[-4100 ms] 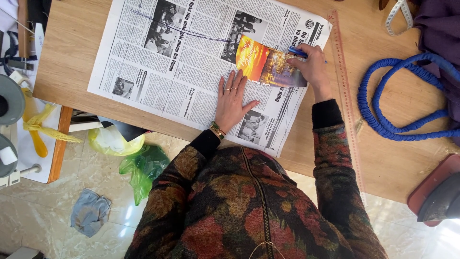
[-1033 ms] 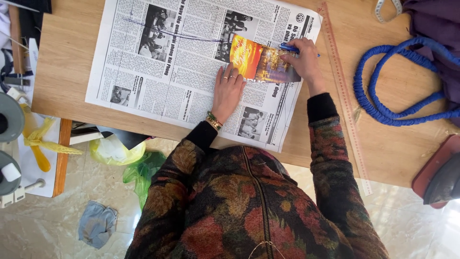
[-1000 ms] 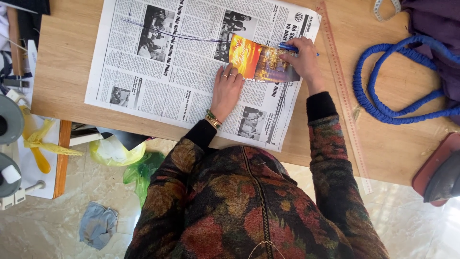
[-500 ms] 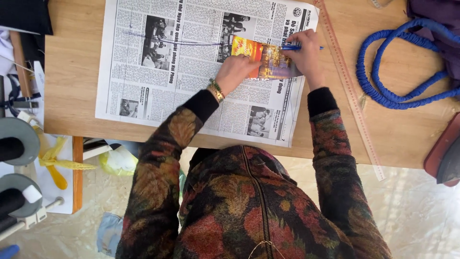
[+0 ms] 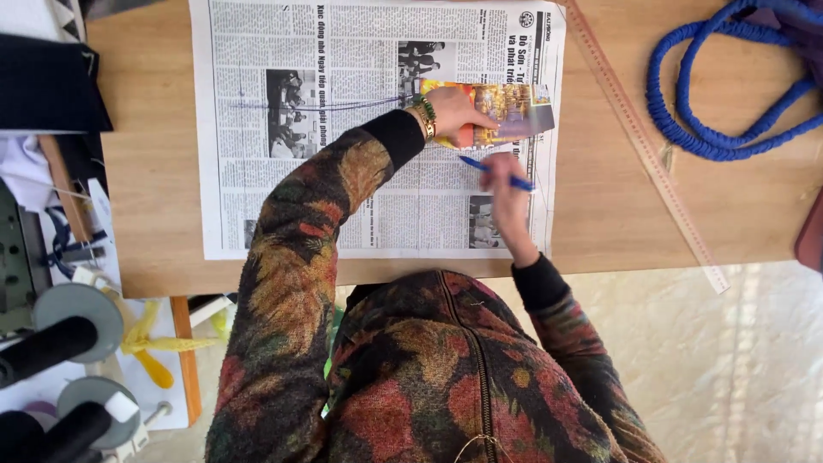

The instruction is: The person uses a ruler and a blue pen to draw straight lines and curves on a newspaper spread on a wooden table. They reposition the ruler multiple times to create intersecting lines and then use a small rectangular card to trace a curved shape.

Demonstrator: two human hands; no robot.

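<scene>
A newspaper (image 5: 343, 129) lies spread flat on a wooden table (image 5: 146, 171). On its upper right part rests a small colourful card (image 5: 514, 103). My left hand (image 5: 454, 110), with a beaded bracelet at the wrist, presses down on the card's left end. My right hand (image 5: 507, 206) sits just below the card and holds a blue pen (image 5: 499, 173), whose tip points left toward the card's lower edge. A thin pen line crosses the newspaper to the left of the card.
A long clear ruler (image 5: 645, 141) lies diagonally to the right of the newspaper. Blue rope handles (image 5: 711, 94) of a bag curl at the top right. Dark cloth (image 5: 51, 81), black thread spools (image 5: 51, 343) and a yellow tool (image 5: 159, 353) are at the left.
My left hand slid up from the newspaper onto the card. My right hand with the pen dropped from the card's right end to below it. The view has moved closer.
</scene>
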